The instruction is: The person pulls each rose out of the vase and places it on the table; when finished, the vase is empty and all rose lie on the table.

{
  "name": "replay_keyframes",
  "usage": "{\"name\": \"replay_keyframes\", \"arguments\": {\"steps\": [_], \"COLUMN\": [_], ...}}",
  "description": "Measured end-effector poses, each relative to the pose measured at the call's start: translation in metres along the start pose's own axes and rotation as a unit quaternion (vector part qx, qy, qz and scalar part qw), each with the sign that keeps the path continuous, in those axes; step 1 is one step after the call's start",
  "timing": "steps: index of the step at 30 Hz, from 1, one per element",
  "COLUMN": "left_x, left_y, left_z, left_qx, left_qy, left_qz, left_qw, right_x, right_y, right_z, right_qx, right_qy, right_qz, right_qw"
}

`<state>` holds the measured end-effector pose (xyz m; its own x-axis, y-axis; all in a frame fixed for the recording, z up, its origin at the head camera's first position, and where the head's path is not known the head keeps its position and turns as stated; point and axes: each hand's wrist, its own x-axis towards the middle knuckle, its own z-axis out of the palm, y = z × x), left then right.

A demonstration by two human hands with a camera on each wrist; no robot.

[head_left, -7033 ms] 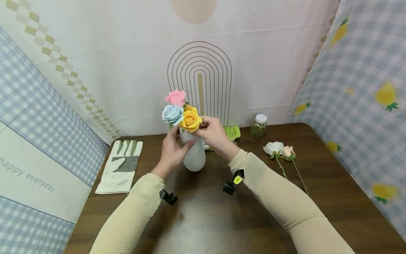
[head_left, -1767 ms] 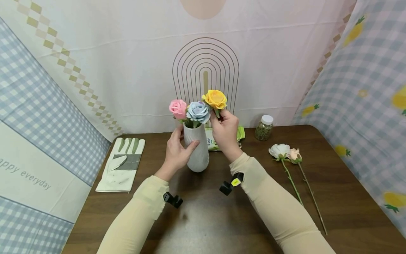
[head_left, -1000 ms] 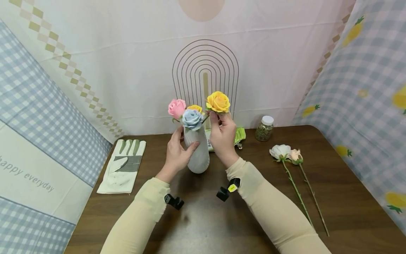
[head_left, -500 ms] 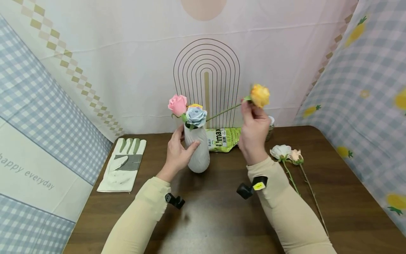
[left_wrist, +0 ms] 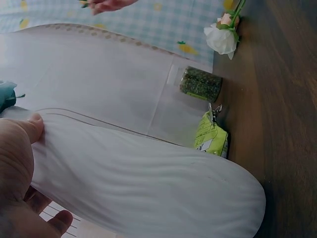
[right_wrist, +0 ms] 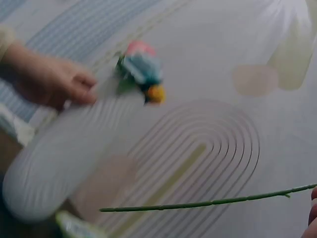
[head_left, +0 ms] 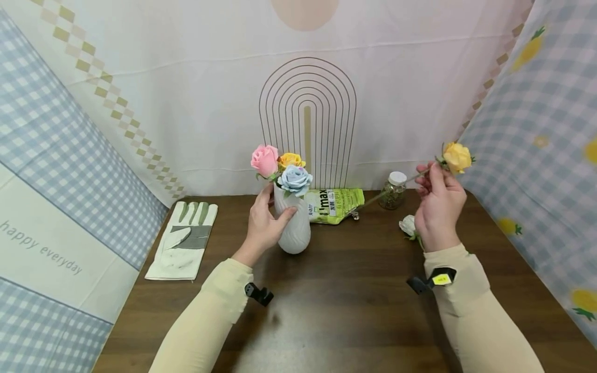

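Observation:
My left hand (head_left: 265, 223) grips the white ribbed vase (head_left: 295, 230) near its neck; the vase stands on the table. A pink rose (head_left: 265, 160), a blue rose (head_left: 295, 180) and a yellow rose (head_left: 292, 160) fill its mouth. Off to the right, my right hand (head_left: 438, 207) pinches a second yellow rose (head_left: 457, 157) just below its bloom. That rose's green stem (right_wrist: 208, 202) points left toward the vase, clear of it, as the right wrist view shows. Under the right hand lies a white rose (head_left: 408, 226), partly hidden. A peach rose (left_wrist: 227, 20) beside it shows in the left wrist view.
Behind the vase lies a green packet (head_left: 336, 204) with a metal clip (head_left: 355, 215). A white-lidded jar of dried green bits (head_left: 393, 192) stands at the back. A white and grey glove (head_left: 184, 241) lies at the left. Fabric hangs (head_left: 214, 103) around the table.
My right hand has drawn one yellow rose out of the vase and carried it right, over the loose roses. The left hand keeps its hold on the vase.

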<state>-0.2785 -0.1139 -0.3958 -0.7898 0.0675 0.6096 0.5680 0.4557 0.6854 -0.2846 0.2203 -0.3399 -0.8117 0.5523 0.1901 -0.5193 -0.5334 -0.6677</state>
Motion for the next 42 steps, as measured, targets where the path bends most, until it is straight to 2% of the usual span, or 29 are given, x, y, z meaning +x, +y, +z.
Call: {"name": "replay_keyframes", "arguments": {"steps": [2, 5, 11, 15, 19, 23, 27, 30, 33, 36, 40, 42], "left_x": [0.001, 0.001, 0.002, 0.001, -0.001, -0.002, -0.003, -0.003, -0.003, -0.003, -0.003, -0.003], "left_y": [0.0, 0.0, 0.001, 0.0, -0.002, -0.002, -0.001, 0.0, 0.0, 0.0, 0.001, 0.002], "left_z": [0.001, 0.002, 0.002, 0.003, 0.004, 0.004, 0.004, 0.003, 0.003, 0.002, 0.001, 0.001], "left_qx": [-0.001, -0.003, -0.007, -0.005, -0.004, -0.01, -0.009, -0.007, -0.006, -0.007, -0.007, -0.007], "left_qy": [-0.002, -0.003, 0.0, 0.003, 0.001, 0.002, 0.0, -0.003, -0.004, -0.002, 0.003, 0.003], "left_qz": [0.0, 0.0, 0.006, 0.006, 0.002, -0.001, -0.008, -0.014, -0.017, -0.016, -0.016, -0.017], "left_qw": [1.0, 1.0, 1.0, 1.0, 1.0, 0.9999, 0.9999, 0.9999, 0.9998, 0.9998, 0.9998, 0.9998], "right_x": [0.0, -0.001, -0.005, -0.009, -0.014, -0.017, -0.016, -0.016, -0.017, -0.02, -0.023, -0.024], "right_y": [0.002, 0.009, 0.027, 0.034, 0.036, 0.034, 0.037, 0.043, 0.048, 0.051, 0.052, 0.052], "right_z": [-0.016, -0.038, -0.07, -0.085, -0.098, -0.108, -0.12, -0.131, -0.142, -0.15, -0.155, -0.157], "right_qx": [-0.059, -0.143, -0.229, -0.309, -0.391, -0.441, -0.462, -0.482, -0.499, -0.524, -0.56, -0.573], "right_qy": [-0.008, -0.016, -0.048, -0.066, -0.086, -0.124, -0.141, -0.138, -0.143, -0.165, -0.191, -0.193], "right_qz": [-0.003, -0.004, -0.02, -0.03, -0.004, 0.02, 0.002, -0.016, -0.007, 0.019, 0.038, 0.045], "right_qw": [0.9982, 0.9896, 0.9721, 0.9483, 0.9163, 0.8888, 0.8758, 0.8652, 0.8546, 0.8355, 0.8051, 0.7954]}}
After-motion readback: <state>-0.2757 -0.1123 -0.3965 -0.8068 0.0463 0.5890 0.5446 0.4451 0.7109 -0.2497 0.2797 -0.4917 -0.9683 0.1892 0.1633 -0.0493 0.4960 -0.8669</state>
